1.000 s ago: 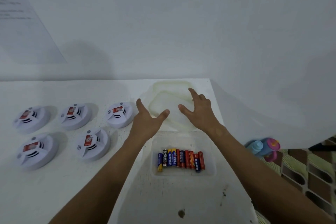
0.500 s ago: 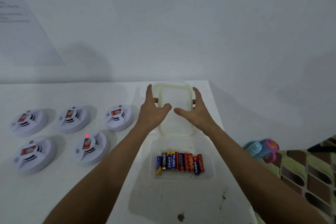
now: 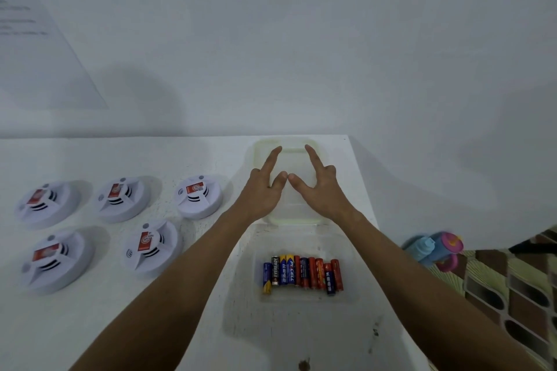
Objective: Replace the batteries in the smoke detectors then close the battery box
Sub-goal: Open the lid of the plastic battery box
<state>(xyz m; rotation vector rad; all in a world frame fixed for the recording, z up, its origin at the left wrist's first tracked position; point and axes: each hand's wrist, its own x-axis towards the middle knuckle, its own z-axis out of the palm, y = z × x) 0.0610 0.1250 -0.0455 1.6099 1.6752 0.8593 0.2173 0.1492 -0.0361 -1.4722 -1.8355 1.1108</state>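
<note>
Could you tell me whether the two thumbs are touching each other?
Cannot tell: in the head view the left hand and right hand thumb tips nearly meet.

A home, seemingly: plain white table [image 3: 90, 325], child's sippy cups [image 3: 434, 250], patterned floor mat [image 3: 512, 295].

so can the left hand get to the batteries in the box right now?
Probably yes. The box is open, its lid lying behind it under both hands, and nothing covers the batteries. The left hand is empty and only needs to draw back.
</note>
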